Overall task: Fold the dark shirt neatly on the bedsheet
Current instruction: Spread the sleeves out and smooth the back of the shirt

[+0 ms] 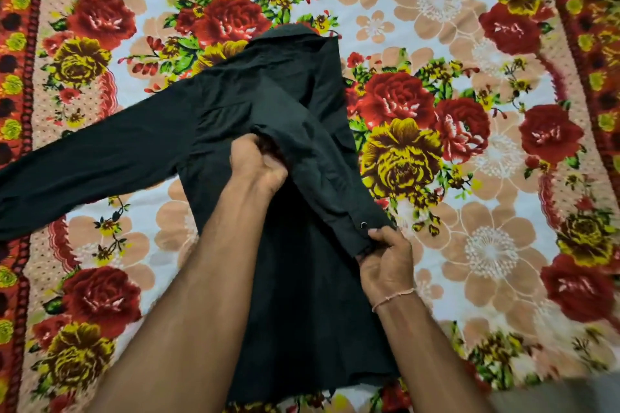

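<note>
R hand [385,265] grip pinches shirt [295,278] cuff, L hand [258,164] grips sleeve fold; bedsheet [503,245] open rightward.

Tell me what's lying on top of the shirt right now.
One sleeve is folded across the shirt, the right hand pinching its cuff and the left hand gripping its middle. The fabric beneath that sleeve is covered.

One head-worn view looks steeply down and forward, close above the dark shirt [292,131], with the floral bedsheet [469,43] spreading around it.
</note>
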